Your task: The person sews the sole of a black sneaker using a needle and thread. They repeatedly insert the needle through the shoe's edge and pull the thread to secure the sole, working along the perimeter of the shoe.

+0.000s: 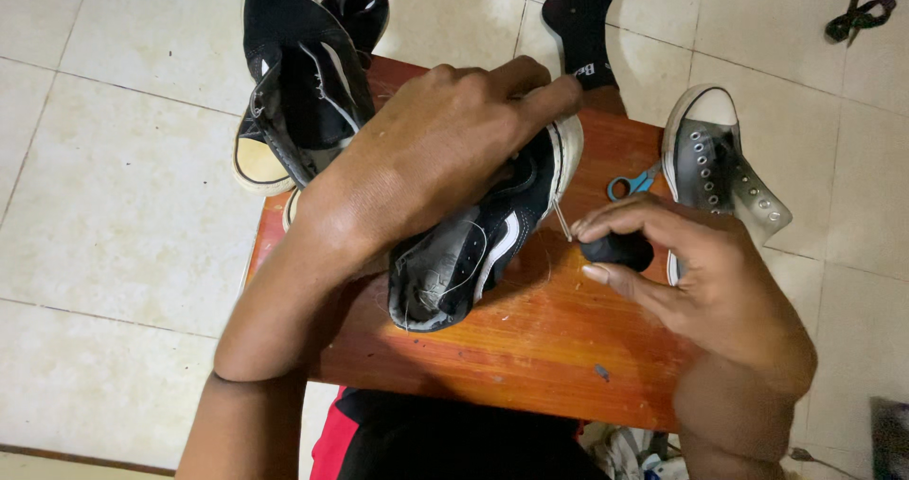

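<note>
From my feed, the left hand [431, 153] clamps the worn black canvas sneaker with a white stripe [478, 243] in the middle of the small orange wooden table [530, 347]. The right hand [705, 272], just right of the sneaker, pinches a black-handled awl [615, 250], I think. If the tip slips off the sole edge, it could jab those fingers.

no packages, labels, signs or screens are to be seen on the wooden surface or on the tiled floor around it. only some small white lettering is made out on a black sock [581, 21] at the top edge; it is left unread.
</note>
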